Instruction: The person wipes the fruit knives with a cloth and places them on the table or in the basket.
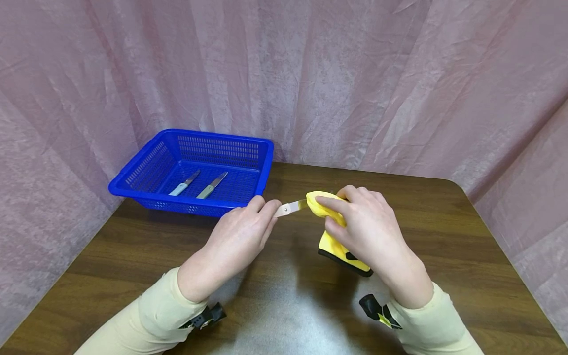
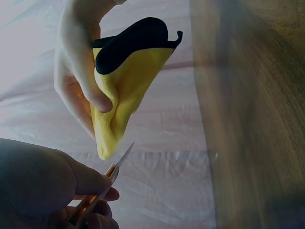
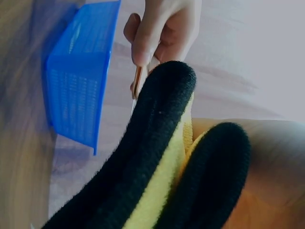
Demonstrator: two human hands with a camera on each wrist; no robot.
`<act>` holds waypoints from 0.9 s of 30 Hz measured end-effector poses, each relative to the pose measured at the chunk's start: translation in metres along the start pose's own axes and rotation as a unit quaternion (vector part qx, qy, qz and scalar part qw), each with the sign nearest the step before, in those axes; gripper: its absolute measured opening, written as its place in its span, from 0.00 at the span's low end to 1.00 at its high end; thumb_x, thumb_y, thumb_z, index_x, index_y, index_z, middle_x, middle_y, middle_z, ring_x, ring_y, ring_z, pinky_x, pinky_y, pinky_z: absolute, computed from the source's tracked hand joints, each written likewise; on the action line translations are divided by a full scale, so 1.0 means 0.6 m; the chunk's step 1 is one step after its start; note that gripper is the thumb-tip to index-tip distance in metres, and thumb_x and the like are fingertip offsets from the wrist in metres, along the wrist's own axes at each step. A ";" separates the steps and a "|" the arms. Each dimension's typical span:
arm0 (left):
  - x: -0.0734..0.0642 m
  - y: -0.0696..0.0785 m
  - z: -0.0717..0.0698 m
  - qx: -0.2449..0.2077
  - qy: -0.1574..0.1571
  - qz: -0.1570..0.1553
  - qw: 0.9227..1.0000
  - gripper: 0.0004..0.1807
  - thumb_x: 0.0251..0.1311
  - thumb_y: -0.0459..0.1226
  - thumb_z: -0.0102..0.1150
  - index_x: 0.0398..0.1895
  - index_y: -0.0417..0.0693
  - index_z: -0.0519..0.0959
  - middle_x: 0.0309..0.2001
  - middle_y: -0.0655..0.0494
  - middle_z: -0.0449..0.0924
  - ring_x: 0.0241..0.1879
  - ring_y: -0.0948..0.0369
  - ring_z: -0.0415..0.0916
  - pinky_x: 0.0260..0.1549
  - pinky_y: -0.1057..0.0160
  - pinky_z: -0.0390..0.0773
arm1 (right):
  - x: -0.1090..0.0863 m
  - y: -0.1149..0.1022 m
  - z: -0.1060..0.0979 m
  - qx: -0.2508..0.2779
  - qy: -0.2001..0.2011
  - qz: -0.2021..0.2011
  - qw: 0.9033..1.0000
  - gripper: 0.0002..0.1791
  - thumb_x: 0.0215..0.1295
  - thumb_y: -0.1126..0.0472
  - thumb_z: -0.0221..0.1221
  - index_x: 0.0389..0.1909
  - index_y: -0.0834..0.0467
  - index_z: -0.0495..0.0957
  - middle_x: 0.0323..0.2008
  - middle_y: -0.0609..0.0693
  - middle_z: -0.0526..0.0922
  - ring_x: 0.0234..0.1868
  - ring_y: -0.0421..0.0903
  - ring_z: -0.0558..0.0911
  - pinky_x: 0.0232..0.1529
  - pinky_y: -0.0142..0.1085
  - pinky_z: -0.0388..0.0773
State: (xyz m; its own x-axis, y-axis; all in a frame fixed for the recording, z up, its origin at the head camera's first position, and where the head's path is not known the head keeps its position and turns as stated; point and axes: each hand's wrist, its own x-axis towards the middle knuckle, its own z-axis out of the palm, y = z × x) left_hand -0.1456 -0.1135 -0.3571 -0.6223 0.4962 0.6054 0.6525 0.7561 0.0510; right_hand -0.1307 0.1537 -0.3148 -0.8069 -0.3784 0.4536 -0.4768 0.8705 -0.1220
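My left hand [image 1: 237, 236] grips a small knife [image 1: 285, 210] by its pale handle, its blade pointing right. Across from it, my right hand [image 1: 368, 227] pinches a folded yellow cloth [image 1: 329, 242] with a dark edge. In the head view the cloth's upper fold covers the blade's far end. The left wrist view shows the blade tip [image 2: 127, 152] bare beside the cloth's lower point [image 2: 106, 145]; whether they touch I cannot tell. In the right wrist view the cloth's dark edge [image 3: 162, 105] hides most of the blade.
A blue plastic basket [image 1: 219, 135] stands at the back left, close to my left hand. Inside lie one knife with a light blue handle [image 1: 179, 189] and another with a greenish handle [image 1: 205, 192]. A pink curtain [image 1: 337, 88] hangs behind the brown wooden table [image 1: 435, 236].
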 end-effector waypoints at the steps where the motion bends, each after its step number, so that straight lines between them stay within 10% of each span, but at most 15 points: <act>1: 0.000 0.000 0.000 0.000 -0.002 -0.001 1.000 0.11 0.77 0.36 0.68 0.54 0.42 0.81 0.31 0.51 0.72 0.16 0.54 0.67 0.14 0.55 0.70 | 0.000 -0.002 0.001 -0.001 0.002 -0.005 1.000 0.26 0.64 0.65 0.67 0.62 0.46 0.90 0.43 0.51 0.85 0.41 0.53 0.80 0.54 0.53 0.76; 27: -0.002 0.007 0.002 -0.003 -0.022 0.012 1.000 0.10 0.78 0.37 0.67 0.56 0.43 0.82 0.32 0.52 0.72 0.17 0.54 0.68 0.16 0.54 0.72 | -0.003 -0.024 0.023 -0.004 -0.007 -0.053 0.999 0.25 0.62 0.64 0.71 0.60 0.47 0.91 0.43 0.51 0.85 0.42 0.54 0.81 0.55 0.52 0.77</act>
State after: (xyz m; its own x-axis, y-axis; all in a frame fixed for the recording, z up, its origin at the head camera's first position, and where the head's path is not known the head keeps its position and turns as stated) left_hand -0.1427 -0.1106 -0.3586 -0.6249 0.5319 0.5715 0.6694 0.7417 0.0418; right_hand -0.1269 0.1375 -0.3258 -0.7564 -0.4733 0.4515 -0.5573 0.8277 -0.0661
